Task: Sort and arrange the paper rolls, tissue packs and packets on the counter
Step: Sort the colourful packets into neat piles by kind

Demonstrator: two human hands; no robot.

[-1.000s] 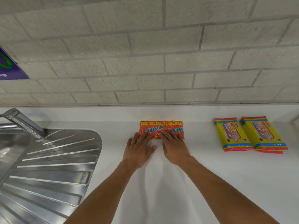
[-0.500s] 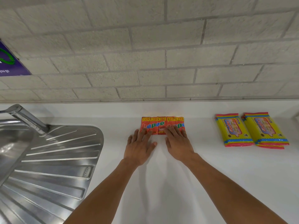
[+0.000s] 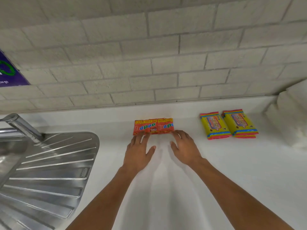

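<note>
Fingers of both hands straight and slightly spread, nothing gripped; left hand (image 3: 138, 153) palm down on the counter (image 3: 166, 188), its fingertips (image 3: 141, 133) touching the near edge of the red packets (image 3: 153, 126); right hand (image 3: 185, 149) also flat, fingertips (image 3: 174, 132) at the near right corner of the same packets, thumb out toward the left hand; whether they press or only touch cannot be told; red packets lie flat side by side in a row, "hapee" printed across them, near the back of the counter, just short of the raised ledge under the brick wall (image 3: 149, 63); two yellow tissue packs (image 3: 228, 124) lie well to the right of them, side by side, touching or slightly overlapping, long sides running away from the person, each seeming to sit on another pack below; white wrapped bundle (image 3: 289, 117) at far right against the wall, partly cut off, contents unclear; steel sink drainboard (image 3: 49, 163) to the left, tap (image 3: 20, 125) above it; purple sign (image 3: 8, 72) on the wall at the left edge; both forearms bare, reaching in from the bottom.
</note>
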